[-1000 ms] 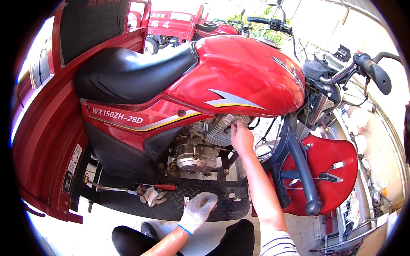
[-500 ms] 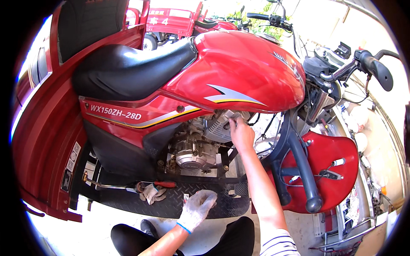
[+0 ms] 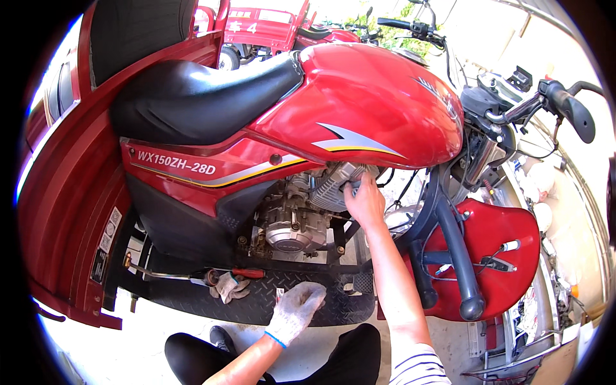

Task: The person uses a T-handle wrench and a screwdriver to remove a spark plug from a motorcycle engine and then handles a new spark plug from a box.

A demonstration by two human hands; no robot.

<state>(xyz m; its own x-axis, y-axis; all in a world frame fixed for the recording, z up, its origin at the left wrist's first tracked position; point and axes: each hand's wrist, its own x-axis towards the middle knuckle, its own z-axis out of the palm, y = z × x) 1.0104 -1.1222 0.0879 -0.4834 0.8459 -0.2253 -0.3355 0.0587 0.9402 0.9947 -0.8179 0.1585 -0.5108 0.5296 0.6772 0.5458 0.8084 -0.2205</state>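
My right hand is bare and reaches up to the finned engine cylinder under the red fuel tank. Its fingers are bent and pressed together at the cylinder's front side; what they grip is hidden. My left hand wears a grey-white knit glove with a blue cuff. It hovers over the black tread-plate footboard, its fingers curled closed; anything inside them cannot be made out. A small white-and-red piece shows beside the glove.
On the footboard lie a crumpled work glove, a red-handled tool and a long metal bar. The black foot pedal and red front fender, with a wired white connector on it, are at the right.
My right fingers have shifted slightly at the cylinder, with the index finger now stretched further up. The left hand keeps its curled pose. The view has moved a little.
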